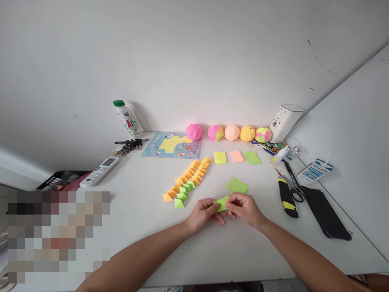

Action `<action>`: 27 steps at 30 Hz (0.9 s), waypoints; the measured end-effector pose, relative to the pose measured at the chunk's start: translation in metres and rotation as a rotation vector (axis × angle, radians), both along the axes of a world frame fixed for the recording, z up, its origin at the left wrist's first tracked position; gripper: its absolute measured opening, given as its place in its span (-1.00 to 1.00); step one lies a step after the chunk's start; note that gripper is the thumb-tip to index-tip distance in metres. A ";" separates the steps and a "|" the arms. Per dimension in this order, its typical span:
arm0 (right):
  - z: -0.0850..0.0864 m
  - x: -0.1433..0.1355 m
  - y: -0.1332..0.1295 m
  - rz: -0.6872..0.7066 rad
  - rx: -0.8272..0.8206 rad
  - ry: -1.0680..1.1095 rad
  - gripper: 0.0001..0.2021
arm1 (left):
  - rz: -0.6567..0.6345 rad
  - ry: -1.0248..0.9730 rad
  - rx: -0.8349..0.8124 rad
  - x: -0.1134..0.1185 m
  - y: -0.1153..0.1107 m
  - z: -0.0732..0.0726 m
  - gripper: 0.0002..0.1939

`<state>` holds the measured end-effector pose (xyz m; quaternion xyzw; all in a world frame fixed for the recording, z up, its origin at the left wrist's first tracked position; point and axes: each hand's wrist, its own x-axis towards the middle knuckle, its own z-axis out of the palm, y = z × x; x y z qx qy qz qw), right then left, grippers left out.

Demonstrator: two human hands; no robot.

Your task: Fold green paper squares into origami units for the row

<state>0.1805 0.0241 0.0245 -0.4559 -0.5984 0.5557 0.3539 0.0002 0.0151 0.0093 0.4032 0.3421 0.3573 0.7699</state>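
A green paper piece [221, 203] is pinched between my left hand [204, 214] and my right hand [245, 209], just above the table. Both hands have their fingers closed on its opposite ends. Right behind them lie loose green paper sheets [237, 185]. To the left, folded orange paper units [182, 179] run in slanting rows, with several folded green units [182, 196] at the near end. Farther back are small stacks of yellow paper [220, 157], peach paper [236, 156] and green paper [253, 157].
Several faceted paper balls [232, 132] line the wall beside a blue printed sheet [148, 149]. On the left stand a white bottle [129, 119] and a remote control [101, 171]. At right lie a utility knife [287, 196], scissors [296, 194], a black pouch [328, 213] and a glue bottle [279, 155].
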 end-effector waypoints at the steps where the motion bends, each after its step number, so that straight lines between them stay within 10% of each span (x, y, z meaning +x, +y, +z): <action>1: -0.001 0.000 0.000 -0.001 0.002 0.000 -0.77 | 0.001 0.003 0.000 0.000 0.000 0.000 -0.67; 27: -0.002 -0.001 -0.003 -0.008 0.007 -0.016 -0.74 | -0.056 0.081 0.024 0.002 0.001 -0.003 -0.63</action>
